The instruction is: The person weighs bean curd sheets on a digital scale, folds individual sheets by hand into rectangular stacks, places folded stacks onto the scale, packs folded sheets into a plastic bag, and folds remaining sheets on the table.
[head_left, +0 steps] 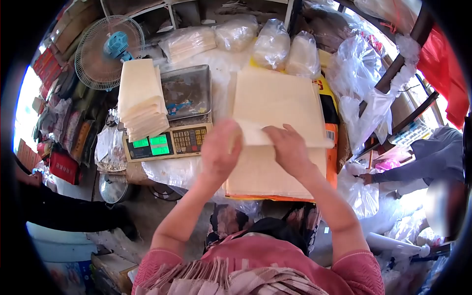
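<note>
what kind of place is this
Likely a small packing workshop or shop: a stack of thin pale sheets lies beside a lit digital scale, and filled clear plastic bags sit behind them.

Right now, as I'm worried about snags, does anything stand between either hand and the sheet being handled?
Nothing visible does. The right hand is directly on the sheet; the left hand, blurred, is at its left end, contact unclear.

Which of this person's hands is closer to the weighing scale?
Left. The left hand is just beside the keypad end of the scale; the right hand is farther away, on the pale sheets.
</note>
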The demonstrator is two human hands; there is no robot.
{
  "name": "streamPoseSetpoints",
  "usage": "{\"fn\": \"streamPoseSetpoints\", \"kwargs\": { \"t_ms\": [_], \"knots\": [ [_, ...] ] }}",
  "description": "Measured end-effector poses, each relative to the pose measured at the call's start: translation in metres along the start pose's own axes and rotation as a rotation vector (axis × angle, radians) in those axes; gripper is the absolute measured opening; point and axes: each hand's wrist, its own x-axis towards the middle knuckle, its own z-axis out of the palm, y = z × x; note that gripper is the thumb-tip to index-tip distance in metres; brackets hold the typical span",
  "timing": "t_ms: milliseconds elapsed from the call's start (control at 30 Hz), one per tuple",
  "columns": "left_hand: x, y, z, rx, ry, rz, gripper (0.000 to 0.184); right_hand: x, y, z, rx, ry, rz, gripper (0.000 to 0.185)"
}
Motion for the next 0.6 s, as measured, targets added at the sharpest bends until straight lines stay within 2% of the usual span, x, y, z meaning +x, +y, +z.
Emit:
{"fn": "streamPoseSetpoints", "kwargs": {
  "t_ms": [33,67,100,133,167,233,267,300,367,467,567,600],
  "knots": [
    [-0.012,-0.009,0.007,-0.232,0.064,-0.233,0.059,-0.006,0.004,-0.010,0.065,0.163,-0.046,0.049],
    [-0.026,-0.017,0.014,-0.463,0.128,-0.467,0.067,-0.015,0.008,-0.021,0.072,0.226,-0.228,0.044],
    [-0.041,-0.022,0.015,-0.693,0.190,-0.706,0.075,-0.027,0.011,-0.025,0.040,0.213,-0.249,0.043],
    [-0.052,-0.020,0.007,-0.792,0.052,-0.811,0.091,-0.043,0.011,-0.026,0.010,0.196,-0.270,0.042],
    [-0.060,-0.018,0.005,-0.680,0.007,-0.691,0.089,-0.058,0.012,-0.027,-0.021,0.181,-0.293,0.040],
    [-0.074,-0.016,0.004,-0.456,-0.081,-0.454,0.086,-0.097,0.033,0.000,0.462,0.082,0.061,0.035],
    [-0.075,-0.018,-0.009,-0.435,-0.404,-0.577,0.073,-0.112,0.047,0.014,0.699,0.029,0.242,0.032],
    [-0.099,-0.050,0.002,-0.641,-0.659,-0.580,0.064,-0.119,0.060,0.021,0.766,0.018,0.495,0.030],
    [-0.063,-0.009,-0.006,-0.592,-0.627,-0.927,0.063,-0.127,0.079,0.029,0.875,0.001,1.004,0.028],
    [-0.057,-0.010,0.033,-0.079,-0.317,-0.389,0.065,-0.111,0.090,0.037,0.556,0.160,0.835,0.034],
    [-0.044,0.001,0.037,0.194,-0.710,-0.025,0.077,-0.098,0.100,0.040,0.401,0.120,0.797,0.054],
    [-0.056,-0.005,0.047,0.247,-0.690,-0.021,0.082,-0.095,0.099,0.039,0.304,0.137,0.758,0.061]
  ]
}}
